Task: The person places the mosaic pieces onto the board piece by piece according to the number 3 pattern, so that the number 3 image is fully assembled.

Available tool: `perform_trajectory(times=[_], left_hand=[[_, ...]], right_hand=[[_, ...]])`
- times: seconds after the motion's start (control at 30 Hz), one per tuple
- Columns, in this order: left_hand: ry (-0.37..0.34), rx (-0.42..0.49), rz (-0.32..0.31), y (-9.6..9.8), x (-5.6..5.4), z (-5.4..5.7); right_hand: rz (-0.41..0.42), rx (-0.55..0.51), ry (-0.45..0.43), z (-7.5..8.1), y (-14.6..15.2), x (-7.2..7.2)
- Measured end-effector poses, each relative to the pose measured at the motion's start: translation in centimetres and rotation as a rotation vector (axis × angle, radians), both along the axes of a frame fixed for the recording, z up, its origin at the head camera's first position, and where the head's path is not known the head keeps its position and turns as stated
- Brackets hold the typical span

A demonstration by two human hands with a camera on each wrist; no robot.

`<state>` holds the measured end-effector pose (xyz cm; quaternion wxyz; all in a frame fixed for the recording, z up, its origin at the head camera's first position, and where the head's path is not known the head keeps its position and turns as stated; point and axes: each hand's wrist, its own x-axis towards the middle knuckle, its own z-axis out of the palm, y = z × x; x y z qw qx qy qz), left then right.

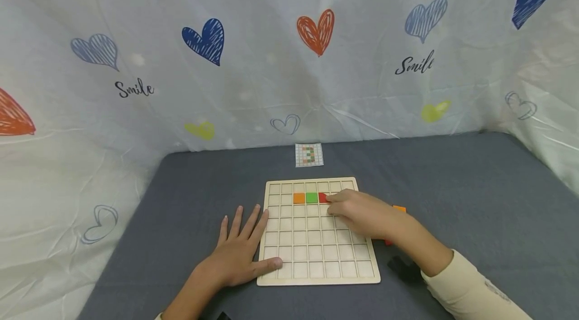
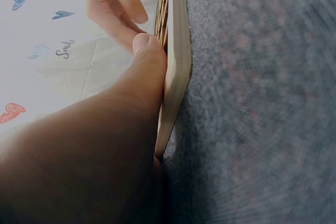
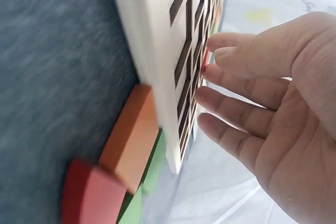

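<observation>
A wooden grid board point(image 1: 300, 239) lies on the dark grey cloth. Along its second row from the far side sit an orange tile point(image 1: 299, 198), a green tile point(image 1: 311, 198) and a red tile point(image 1: 322, 198), side by side. The fingertips of my right hand point(image 1: 362, 212) touch the red tile, partly covering it; the other fingers are loosely extended in the right wrist view. My left hand point(image 1: 239, 254) is spread beside the board's left side, its thumb resting over the near-left corner area and its fingertips by the left edge.
Beyond the board lies a small card point(image 1: 309, 155) printed with a coloured grid pattern. Against the board's right side are loose pieces: an orange block point(image 3: 131, 135), a red block point(image 3: 92, 195) and green blocks point(image 3: 154, 161), mostly hidden by my right arm in the head view.
</observation>
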<state>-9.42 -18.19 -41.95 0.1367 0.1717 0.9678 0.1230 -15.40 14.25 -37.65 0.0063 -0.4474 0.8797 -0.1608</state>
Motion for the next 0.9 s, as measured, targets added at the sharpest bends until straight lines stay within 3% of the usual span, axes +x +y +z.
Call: perform_trajectory(times=[0.4,0.67,0.9], left_hand=[[0.014,-0.011,0.006,0.0,0.1,-0.1],[0.015,-0.022,0.004,0.0,0.0,-0.2],[0.013,-0.021,0.002,0.0,0.1,-0.2]], right_hand=[[-0.08,-0.106,0.0,-0.4,4.0,0.6],[-0.223,-0.051,-0.021,-0.6,6.2,0.4],[-0.223,-0.032,-0.047,-0.3,6.8,0.3]])
